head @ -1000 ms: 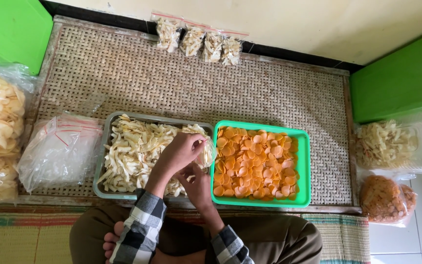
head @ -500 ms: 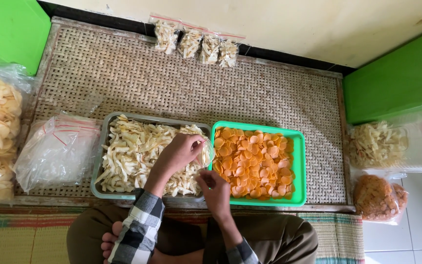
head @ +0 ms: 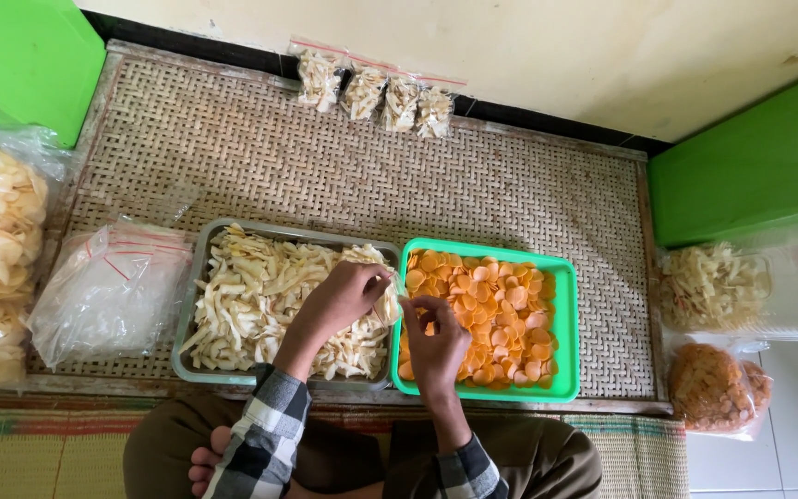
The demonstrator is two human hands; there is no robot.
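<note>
Left hand [head: 348,294] fingers pinch a small clear bag [head: 395,298] over the pale crackers [head: 251,310]; right hand [head: 433,342] is curled loosely just beside it, w/ orange chips [head: 501,305] right under its fingertips.

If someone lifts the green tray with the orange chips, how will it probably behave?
The green tray looks like thin plastic, so it may flex a little. The orange chips lie loose and heaped, so they would probably slide if it tilts. It seems light for its size.

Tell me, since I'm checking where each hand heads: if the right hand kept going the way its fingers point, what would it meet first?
The right hand points up and slightly left, so it would probably meet the left hand at the seam between the grey tray and green tray; depth is unclear.
</note>
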